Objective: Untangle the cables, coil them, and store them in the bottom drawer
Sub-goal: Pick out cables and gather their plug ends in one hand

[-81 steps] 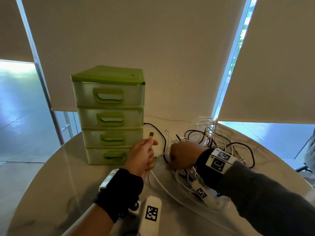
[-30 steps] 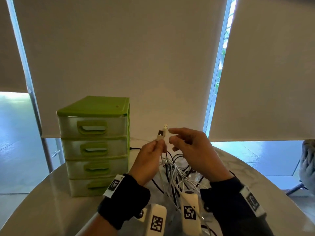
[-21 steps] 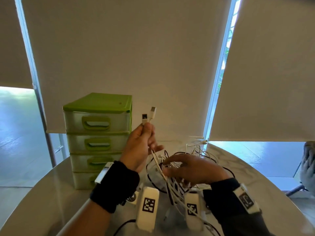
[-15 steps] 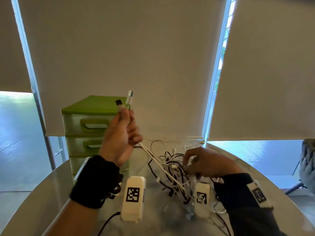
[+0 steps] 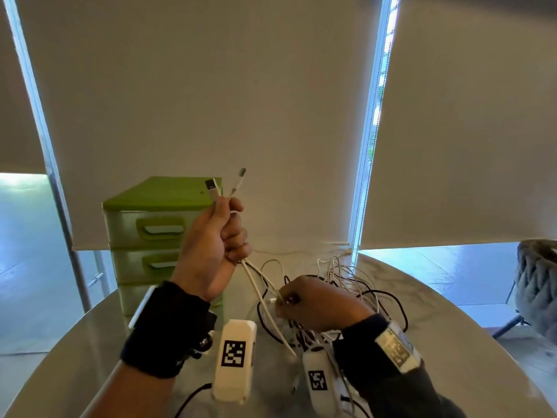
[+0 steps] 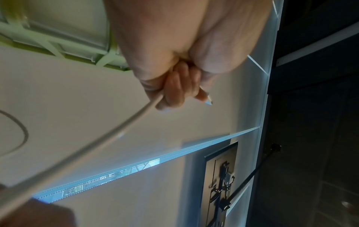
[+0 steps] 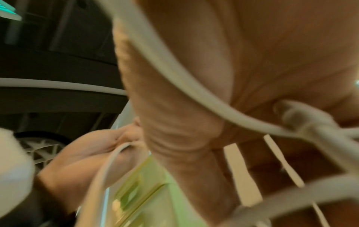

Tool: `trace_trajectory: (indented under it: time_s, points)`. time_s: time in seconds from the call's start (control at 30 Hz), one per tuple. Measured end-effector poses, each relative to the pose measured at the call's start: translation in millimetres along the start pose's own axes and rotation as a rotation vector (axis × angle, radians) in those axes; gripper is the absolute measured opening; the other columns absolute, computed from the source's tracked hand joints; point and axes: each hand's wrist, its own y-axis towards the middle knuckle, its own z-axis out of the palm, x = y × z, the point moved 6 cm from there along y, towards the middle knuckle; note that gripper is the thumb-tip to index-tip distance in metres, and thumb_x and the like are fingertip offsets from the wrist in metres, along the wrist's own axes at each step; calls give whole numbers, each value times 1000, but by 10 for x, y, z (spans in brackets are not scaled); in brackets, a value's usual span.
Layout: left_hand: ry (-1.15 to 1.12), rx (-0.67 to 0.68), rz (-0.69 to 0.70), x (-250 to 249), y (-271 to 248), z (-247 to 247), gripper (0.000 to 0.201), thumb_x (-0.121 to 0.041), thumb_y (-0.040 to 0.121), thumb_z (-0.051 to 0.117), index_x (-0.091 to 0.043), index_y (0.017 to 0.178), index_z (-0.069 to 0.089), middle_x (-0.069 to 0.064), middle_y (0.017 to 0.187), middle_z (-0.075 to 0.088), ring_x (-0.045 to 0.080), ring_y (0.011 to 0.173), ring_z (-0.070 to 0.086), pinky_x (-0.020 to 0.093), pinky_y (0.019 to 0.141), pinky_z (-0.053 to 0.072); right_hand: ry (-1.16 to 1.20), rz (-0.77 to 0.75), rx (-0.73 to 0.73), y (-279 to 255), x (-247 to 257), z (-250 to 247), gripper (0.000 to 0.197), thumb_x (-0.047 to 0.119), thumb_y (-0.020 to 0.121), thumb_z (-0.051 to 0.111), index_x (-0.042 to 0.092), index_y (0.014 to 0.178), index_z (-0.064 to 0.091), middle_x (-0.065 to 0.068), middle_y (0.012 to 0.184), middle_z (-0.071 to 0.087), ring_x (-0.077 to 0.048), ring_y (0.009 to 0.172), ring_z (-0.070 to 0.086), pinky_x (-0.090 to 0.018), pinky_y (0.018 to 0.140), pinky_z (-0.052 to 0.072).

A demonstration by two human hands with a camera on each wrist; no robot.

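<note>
Since the frame half a second earlier, my left hand (image 5: 215,248) had stayed raised, clenched round the white cable (image 5: 259,292) with both plugs sticking up past my knuckles. My right hand (image 5: 316,303) had stayed low, pinching strands in the cable tangle (image 5: 355,285) on the table (image 5: 452,342). Beyond my left hand stood the green drawer unit (image 5: 150,224), every drawer closed, including the bottom drawer (image 5: 132,306); I could not see inside.
</note>
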Motion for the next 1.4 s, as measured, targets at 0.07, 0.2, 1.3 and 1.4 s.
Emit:
trace_trajectory:
  time_s: [0.07, 0.2, 1.3, 1.4]
  points:
    - [15, -8, 17, -63, 7, -50, 29, -45, 90, 42, -19, 84, 53, -9, 52, 21, 4, 41, 17, 19, 39, 16, -21, 46, -65, -18, -132, -113, 11, 38, 91, 57, 35, 87, 67, 13, 81, 59, -8, 74, 57, -21, 65, 42]
    - [143, 60, -77, -50, -25, -46, 23, -38, 89, 45, -18, 79, 50, -8, 51, 21, 4, 38, 18, 17, 36, 18, 10, 53, -191, -149, -246, -394, 11, 39, 89, 62, 40, 98, 67, 13, 90, 62, -6, 79, 60, -21, 72, 48]
    - [338, 316, -405, 403, -273, 407, 42, -55, 83, 48, -17, 66, 56, -7, 53, 25, 7, 45, 16, 20, 41, 14, 682, -377, -640, -403, 313, -729, 31, 25, 95, 55, 32, 126, 57, 6, 96, 70, -3, 83, 66, -24, 78, 54]
    - [269, 202, -270, 196, -168, 310, 44, -54, 90, 41, -23, 59, 38, -8, 51, 19, 7, 42, 10, 21, 39, 9, 583, -221, -360, -268, 255, -519, 57, 45, 92, 51, 45, 144, 29, 10, 110, 61, -10, 95, 64, -31, 81, 54]
